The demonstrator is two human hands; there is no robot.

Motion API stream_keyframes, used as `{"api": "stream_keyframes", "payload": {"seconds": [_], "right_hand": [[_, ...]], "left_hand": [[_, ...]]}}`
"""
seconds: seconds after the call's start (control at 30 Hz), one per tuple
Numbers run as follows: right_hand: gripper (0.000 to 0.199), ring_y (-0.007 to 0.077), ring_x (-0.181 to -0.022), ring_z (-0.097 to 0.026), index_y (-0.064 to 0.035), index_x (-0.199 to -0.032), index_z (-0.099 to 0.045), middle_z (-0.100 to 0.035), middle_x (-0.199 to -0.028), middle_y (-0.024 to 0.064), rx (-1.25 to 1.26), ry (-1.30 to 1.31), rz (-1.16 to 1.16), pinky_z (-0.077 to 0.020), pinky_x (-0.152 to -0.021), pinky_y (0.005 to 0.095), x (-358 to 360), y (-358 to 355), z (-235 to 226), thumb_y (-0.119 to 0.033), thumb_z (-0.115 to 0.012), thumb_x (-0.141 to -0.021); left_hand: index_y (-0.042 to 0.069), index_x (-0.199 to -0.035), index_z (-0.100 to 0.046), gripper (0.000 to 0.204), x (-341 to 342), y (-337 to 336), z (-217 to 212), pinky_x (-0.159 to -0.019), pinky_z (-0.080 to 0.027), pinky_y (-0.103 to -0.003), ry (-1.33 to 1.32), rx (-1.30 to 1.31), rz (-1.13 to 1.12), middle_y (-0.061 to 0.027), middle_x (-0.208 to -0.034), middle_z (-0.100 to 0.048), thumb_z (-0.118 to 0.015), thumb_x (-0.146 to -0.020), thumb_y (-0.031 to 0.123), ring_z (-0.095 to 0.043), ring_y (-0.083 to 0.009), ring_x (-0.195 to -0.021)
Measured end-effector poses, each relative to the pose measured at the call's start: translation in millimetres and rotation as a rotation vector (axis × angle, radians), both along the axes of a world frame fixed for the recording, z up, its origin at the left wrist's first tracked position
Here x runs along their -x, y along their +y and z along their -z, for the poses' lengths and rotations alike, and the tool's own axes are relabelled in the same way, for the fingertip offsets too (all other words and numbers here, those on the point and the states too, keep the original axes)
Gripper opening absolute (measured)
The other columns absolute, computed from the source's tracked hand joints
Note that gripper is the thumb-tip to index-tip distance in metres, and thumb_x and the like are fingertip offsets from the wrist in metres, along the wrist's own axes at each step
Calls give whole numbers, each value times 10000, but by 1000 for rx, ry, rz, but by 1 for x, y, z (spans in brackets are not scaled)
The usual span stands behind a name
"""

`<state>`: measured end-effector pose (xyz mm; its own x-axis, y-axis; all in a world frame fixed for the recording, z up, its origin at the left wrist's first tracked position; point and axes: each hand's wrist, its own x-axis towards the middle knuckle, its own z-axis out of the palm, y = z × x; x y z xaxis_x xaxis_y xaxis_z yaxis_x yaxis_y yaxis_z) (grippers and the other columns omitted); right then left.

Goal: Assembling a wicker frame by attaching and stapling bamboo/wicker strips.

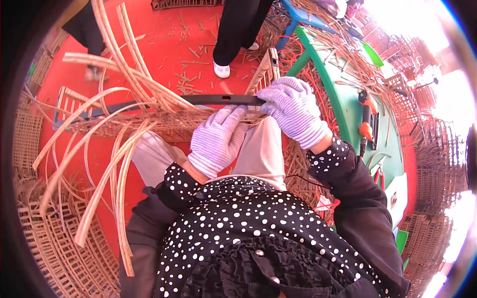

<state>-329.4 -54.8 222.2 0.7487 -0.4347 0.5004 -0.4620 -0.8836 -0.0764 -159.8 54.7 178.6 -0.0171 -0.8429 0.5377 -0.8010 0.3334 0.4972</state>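
Across my lap lies a partly woven rattan basket frame (171,126), with a slotted dark bar (196,99) along its far edge. Long loose strands (110,191) bend out of its left side. My left hand (216,141), in a striped knit glove, is closed on the near edge of the weave, fingertips close to the bar. Gloved the same way, my right hand (293,111) is wrapped around the bar's right end, at the corner of the frame. A slatted end piece (265,72) rises just beyond it. The undersides of both hands are hidden.
At the right, a green table (348,109) bears cut strips, an orange-and-black power tool (366,116) and red-handled pliers (380,176). Stacked woven panels (62,243) fill the lower left, others the far right. Two people stand ahead on the red floor (166,30), among scraps.
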Motion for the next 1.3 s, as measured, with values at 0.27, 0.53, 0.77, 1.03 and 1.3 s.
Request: {"api": "stream_keyframes", "payload": {"seconds": [0.27,0.53,0.77,1.03,1.3], "right_hand": [[199,246,-893,-572,-145,-875,-659,-623,-827,37,-76,-38,-56,-440,-829,397,-5,-6,-5,-138,-682,-678],[259,292,-954,-567,-109,-962,-632,-619,-937,101,-107,-70,-75,-455,-838,406,2,-6,4,-115,-656,-705],[259,317,-1094,-511,-102,-947,-615,-598,-1031,92,-134,-66,-165,-409,-928,425,11,-18,9,-168,-680,-706],[212,311,-998,-528,-109,-899,-639,-589,-938,62,-111,-202,-131,-424,-862,429,-4,-25,8,-127,-634,-687],[260,285,-1072,-497,-123,-920,-624,-573,-997,53,-57,-234,-182,-452,-835,408,12,-28,12,-129,-644,-660]], "left_hand": [[43,-1214,-461,428,18,-53,15,-424,-457,-231,923,-842,290,-54,-872,-580,-550,-890,307,-529,-85,-524],[-35,-943,-574,212,42,-18,-2,-588,-479,-361,328,82,69,-172,-763,-603,-542,-888,167,-603,-302,-674],[23,-678,-555,192,10,-21,-66,-527,-447,-398,64,-134,224,-156,-612,-549,-604,-780,179,-569,-326,-567],[-5,-655,-539,246,-3,-26,-66,-510,-397,-333,156,-475,244,-116,-558,-490,-614,-795,184,-489,-192,-509],[18,-727,-556,250,-2,-44,-103,-324,-283,-211,662,-771,241,14,-519,-465,-586,-844,237,-394,-53,-339]]}}
